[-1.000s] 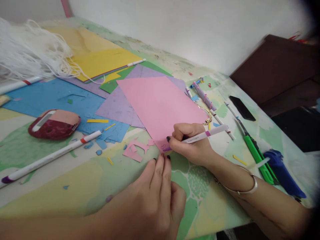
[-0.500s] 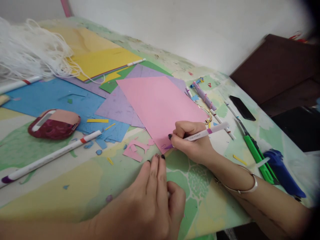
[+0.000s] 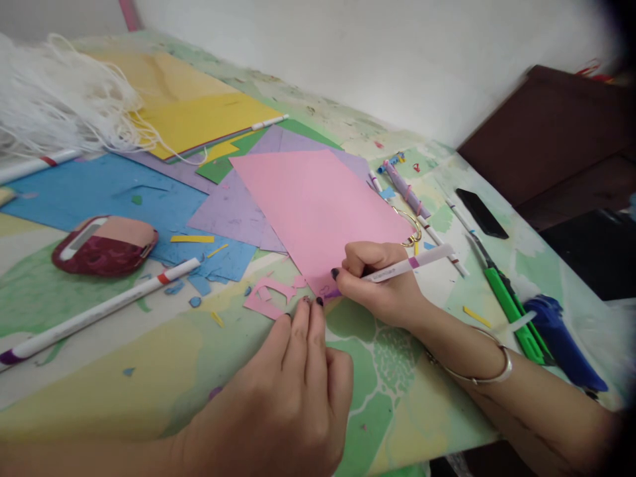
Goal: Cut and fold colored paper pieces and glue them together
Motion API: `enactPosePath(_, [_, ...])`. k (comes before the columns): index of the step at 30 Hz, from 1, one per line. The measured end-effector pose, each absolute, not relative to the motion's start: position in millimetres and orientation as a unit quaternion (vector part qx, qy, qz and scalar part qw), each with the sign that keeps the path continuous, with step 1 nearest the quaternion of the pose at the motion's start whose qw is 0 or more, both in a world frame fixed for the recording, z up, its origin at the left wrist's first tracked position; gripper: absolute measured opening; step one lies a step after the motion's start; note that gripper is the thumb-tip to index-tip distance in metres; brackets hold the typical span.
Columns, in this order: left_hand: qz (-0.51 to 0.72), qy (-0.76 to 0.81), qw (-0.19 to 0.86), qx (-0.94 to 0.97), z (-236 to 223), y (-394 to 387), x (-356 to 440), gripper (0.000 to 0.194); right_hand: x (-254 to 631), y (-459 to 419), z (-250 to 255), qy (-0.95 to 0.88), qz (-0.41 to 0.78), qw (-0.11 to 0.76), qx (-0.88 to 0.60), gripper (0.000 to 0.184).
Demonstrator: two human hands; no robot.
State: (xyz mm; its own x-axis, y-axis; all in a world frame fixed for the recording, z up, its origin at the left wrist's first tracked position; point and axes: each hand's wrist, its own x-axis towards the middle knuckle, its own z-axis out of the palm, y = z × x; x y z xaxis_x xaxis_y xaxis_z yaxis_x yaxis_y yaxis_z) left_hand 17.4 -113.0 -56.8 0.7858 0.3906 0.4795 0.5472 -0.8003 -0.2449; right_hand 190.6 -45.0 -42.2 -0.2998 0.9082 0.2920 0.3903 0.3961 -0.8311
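Many paper scraps (image 3: pixel 192 239) on my green-yellow worktop (image 3: pixel 124 411), white wall (image 3: pixel 348 66) behind, pink paper (image 3: pixel 318 205) in front, my right grip (image 3: pixel 383 295) wrapped round a marker (image 3: pixel 392 269), purple tip (image 3: pixel 332 293) at the paper's near corner, my left grip (image 3: pixel 293 391) by that corner, pinching or not I can't tell.

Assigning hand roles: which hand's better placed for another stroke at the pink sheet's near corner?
Probably the right: the right hand grips the purple-tipped marker, its tip at that corner of the pink sheet. The left hand is close by but shows no pen.
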Motion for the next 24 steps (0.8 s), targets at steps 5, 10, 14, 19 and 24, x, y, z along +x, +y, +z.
enactPosePath(5, [-0.207, -0.249, 0.194, -0.926, -56.7, -112.2, 17.8, 0.025, 190.5, -45.2, -41.0, -0.749, 0.324, 0.387, -0.429, 0.037])
enactPosePath(10, [-0.210, -0.242, 0.186, -0.929, -57.6, -111.8, 16.8, 0.025, 191.6, -44.8, -42.2, -0.739, 0.342, 0.388, -0.432, 0.036])
enactPosePath(14, [-0.209, -0.244, 0.184, -0.929, -56.6, -110.2, 17.2, 0.024, 192.2, -43.6, -42.5, -0.729, 0.350, 0.394, -0.435, 0.035])
enactPosePath(19, [-0.205, -0.246, 0.194, -0.927, -56.6, -110.4, 18.5, 0.024, 192.2, -42.5, -42.4, -0.708, 0.361, 0.415, -0.443, 0.034])
enactPosePath(24, [-0.204, -0.246, 0.199, -0.926, -58.6, -112.0, 18.2, 0.025, 192.2, -42.8, -42.7, -0.715, 0.355, 0.412, -0.439, 0.035])
